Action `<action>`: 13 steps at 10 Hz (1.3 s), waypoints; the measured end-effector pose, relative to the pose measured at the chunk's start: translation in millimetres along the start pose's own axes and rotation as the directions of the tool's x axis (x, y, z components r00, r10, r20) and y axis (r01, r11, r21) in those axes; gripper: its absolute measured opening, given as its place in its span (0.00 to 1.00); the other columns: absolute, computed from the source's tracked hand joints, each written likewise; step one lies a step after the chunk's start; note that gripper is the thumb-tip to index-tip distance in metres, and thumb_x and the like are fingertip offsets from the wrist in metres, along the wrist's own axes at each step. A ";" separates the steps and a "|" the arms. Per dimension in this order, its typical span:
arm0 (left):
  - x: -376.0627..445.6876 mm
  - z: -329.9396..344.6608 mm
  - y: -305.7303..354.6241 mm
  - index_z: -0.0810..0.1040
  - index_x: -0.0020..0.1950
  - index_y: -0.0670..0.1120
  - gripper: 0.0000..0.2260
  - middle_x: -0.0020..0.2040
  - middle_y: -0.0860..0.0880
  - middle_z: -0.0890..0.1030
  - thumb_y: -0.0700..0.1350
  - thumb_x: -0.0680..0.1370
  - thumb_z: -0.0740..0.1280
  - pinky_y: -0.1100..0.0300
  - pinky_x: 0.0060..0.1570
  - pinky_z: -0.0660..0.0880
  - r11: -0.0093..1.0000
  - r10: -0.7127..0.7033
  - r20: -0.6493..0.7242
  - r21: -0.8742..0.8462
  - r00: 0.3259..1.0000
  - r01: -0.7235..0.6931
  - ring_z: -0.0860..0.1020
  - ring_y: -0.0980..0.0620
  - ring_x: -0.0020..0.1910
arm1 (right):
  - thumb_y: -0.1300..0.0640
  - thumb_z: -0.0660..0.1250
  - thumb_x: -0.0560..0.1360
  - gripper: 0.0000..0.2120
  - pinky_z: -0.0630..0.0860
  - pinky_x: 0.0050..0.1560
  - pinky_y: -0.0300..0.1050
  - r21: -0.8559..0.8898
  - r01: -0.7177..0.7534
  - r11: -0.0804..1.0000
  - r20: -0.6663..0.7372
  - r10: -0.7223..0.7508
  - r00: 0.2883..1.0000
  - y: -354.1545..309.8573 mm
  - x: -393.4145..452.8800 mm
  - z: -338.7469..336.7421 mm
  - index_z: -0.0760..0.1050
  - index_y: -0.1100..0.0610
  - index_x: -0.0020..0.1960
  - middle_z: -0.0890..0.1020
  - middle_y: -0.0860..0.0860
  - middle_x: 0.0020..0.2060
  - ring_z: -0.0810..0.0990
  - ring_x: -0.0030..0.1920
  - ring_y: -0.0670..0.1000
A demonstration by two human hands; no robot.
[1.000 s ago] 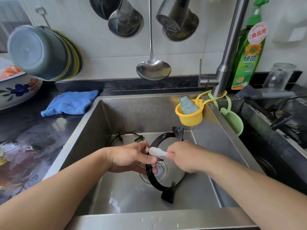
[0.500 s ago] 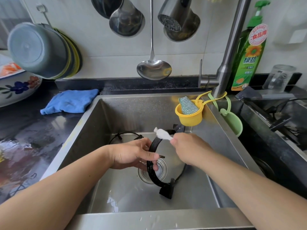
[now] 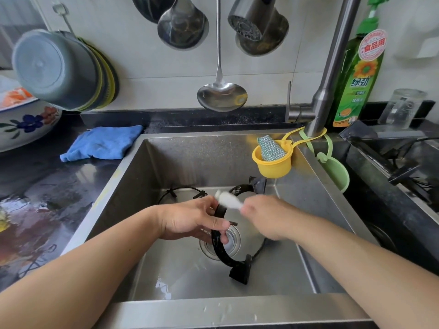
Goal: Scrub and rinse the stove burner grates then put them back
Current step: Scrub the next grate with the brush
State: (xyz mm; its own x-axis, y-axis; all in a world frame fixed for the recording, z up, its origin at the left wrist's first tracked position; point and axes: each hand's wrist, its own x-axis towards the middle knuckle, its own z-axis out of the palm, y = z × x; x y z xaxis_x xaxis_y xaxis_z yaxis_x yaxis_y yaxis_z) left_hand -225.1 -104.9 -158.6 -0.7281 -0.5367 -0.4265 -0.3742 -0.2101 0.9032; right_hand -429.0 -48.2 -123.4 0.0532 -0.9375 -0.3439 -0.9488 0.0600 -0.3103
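A black round burner grate (image 3: 222, 255) stands tilted on edge inside the steel sink (image 3: 166, 162), over the drain. My left hand (image 3: 190, 220) grips its left rim. My right hand (image 3: 266, 214) holds a small white brush (image 3: 228, 200), blurred with motion, whose head lies against the top of the grate's ring. A second, thinner black grate (image 3: 183, 191) lies on the sink floor behind my left hand, partly hidden.
A yellow cup with a scrub sponge (image 3: 272, 160) and a green cup (image 3: 335, 169) hang from the faucet (image 3: 332, 67). Dish soap bottle (image 3: 358, 77) stands behind. A blue cloth (image 3: 102, 143) lies on the wet dark counter at left. Ladles hang above; the stove is at right.
The brush swung up to the grate's upper ring, then back down and left across it. My left hand kept its hold on the grate, which stayed tilted over the drain.
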 end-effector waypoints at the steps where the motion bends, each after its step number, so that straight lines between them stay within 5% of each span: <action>1: -3.1 -1.6 1.3 0.67 0.62 0.42 0.23 0.51 0.37 0.82 0.45 0.75 0.75 0.47 0.60 0.75 1.000 0.001 -0.006 0.002 1.000 -0.001 0.81 0.46 0.52 | 0.50 0.52 0.86 0.13 0.63 0.33 0.43 -0.065 0.073 0.995 0.091 -0.066 0.994 -12.0 -6.1 2.6 0.72 0.54 0.53 0.74 0.54 0.48 0.72 0.48 0.55; 3: -1.9 3.7 4.5 0.66 0.59 0.43 0.21 0.51 0.36 0.82 0.44 0.75 0.75 0.44 0.63 0.77 1.000 0.007 0.003 0.023 1.000 -0.007 0.83 0.44 0.54 | 0.57 0.52 0.84 0.10 0.67 0.46 0.47 -0.020 -0.176 0.984 -0.121 0.173 0.977 18.5 17.5 -5.5 0.70 0.56 0.60 0.76 0.58 0.60 0.69 0.48 0.57; 5: -6.6 1.6 5.4 0.66 0.65 0.40 0.24 0.51 0.37 0.82 0.45 0.75 0.74 0.45 0.62 0.76 0.999 -0.008 0.002 0.047 1.000 0.008 0.82 0.44 0.54 | 0.55 0.52 0.86 0.10 0.66 0.44 0.42 0.053 0.038 0.998 0.054 -0.040 0.998 -12.4 3.2 13.5 0.72 0.53 0.52 0.77 0.56 0.50 0.75 0.50 0.58; 6: -6.6 4.2 6.1 0.65 0.61 0.43 0.22 0.52 0.35 0.82 0.44 0.75 0.74 0.41 0.64 0.75 0.999 -0.010 -0.006 0.034 1.000 0.011 0.83 0.42 0.54 | 0.60 0.53 0.84 0.14 0.71 0.49 0.46 0.116 -0.181 0.977 -0.050 0.188 0.981 9.5 20.2 1.6 0.73 0.58 0.65 0.76 0.59 0.60 0.76 0.57 0.60; 7: -6.0 6.5 7.0 0.64 0.59 0.44 0.22 0.52 0.34 0.82 0.44 0.75 0.75 0.42 0.63 0.75 0.999 -0.007 0.007 0.054 1.000 0.007 0.83 0.42 0.54 | 0.62 0.51 0.84 0.17 0.71 0.50 0.49 0.126 -0.235 0.964 -0.051 0.243 0.969 15.9 19.1 0.5 0.70 0.60 0.69 0.74 0.60 0.63 0.76 0.62 0.62; 9: -8.1 5.9 7.7 0.65 0.65 0.41 0.25 0.51 0.36 0.83 0.45 0.75 0.74 0.46 0.59 0.78 0.998 -0.009 -0.006 0.061 1.000 0.009 0.83 0.44 0.53 | 0.51 0.51 0.86 0.21 0.70 0.47 0.44 0.240 -0.028 0.970 0.065 0.013 0.998 -0.7 8.7 11.5 0.77 0.64 0.58 0.81 0.62 0.54 0.80 0.57 0.63; 10: -8.5 6.7 7.2 0.64 0.57 0.43 0.21 0.51 0.35 0.84 0.45 0.75 0.75 0.46 0.59 0.77 0.997 0.002 -0.015 0.078 1.000 -0.001 0.83 0.42 0.54 | 0.54 0.50 0.85 0.19 0.70 0.48 0.44 0.157 -0.132 0.979 -0.063 0.143 0.988 18.9 21.2 2.0 0.76 0.63 0.57 0.80 0.61 0.54 0.79 0.56 0.62; 13: -12.1 2.1 11.7 0.68 0.60 0.43 0.19 0.49 0.38 0.84 0.44 0.76 0.75 0.45 0.62 0.77 0.987 0.026 -0.026 0.156 0.999 -0.022 0.82 0.41 0.56 | 0.49 0.53 0.85 0.20 0.72 0.45 0.43 0.229 0.001 0.973 0.079 -0.020 0.997 -6.1 2.2 7.6 0.77 0.62 0.52 0.77 0.55 0.44 0.75 0.45 0.55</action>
State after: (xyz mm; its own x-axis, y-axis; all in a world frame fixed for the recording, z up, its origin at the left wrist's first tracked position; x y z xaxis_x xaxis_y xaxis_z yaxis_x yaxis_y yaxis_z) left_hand -221.8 -99.1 -143.0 -0.7226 -0.5627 -0.4015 -0.4435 -0.0681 0.8937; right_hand -420.7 -48.0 -129.0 0.0966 -0.9085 -0.4066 -0.8519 0.1357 -0.5057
